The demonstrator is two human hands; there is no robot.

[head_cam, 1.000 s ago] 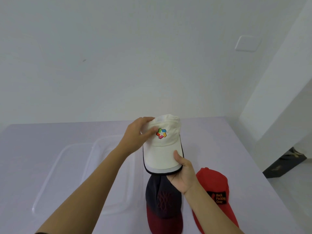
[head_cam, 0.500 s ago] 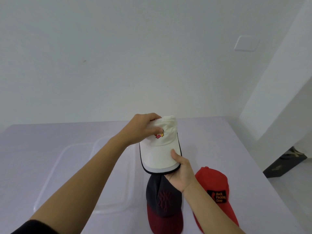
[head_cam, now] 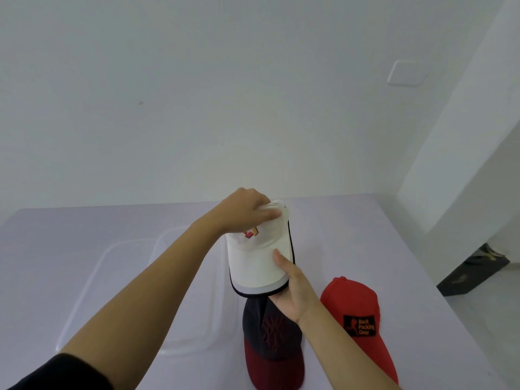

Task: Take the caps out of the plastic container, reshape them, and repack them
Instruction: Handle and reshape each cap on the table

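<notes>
Left hand (head_cam: 244,211) and forearm bare; black sleeve (head_cam: 64,372) covers upper arm, 7 o'clock of frame. Right hand (head_cam: 292,294) and forearm bare to frame edge, 5 o'clock.

left hand (head_cam: 247,209) slid onto white cap (head_cam: 259,263) crown, logo (head_cam: 251,233) half hidden

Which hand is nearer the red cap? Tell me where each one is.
Right. The right hand, holding the white cap by its brim, is just left of the red cap; the left hand grips its crown, farther away.
</notes>
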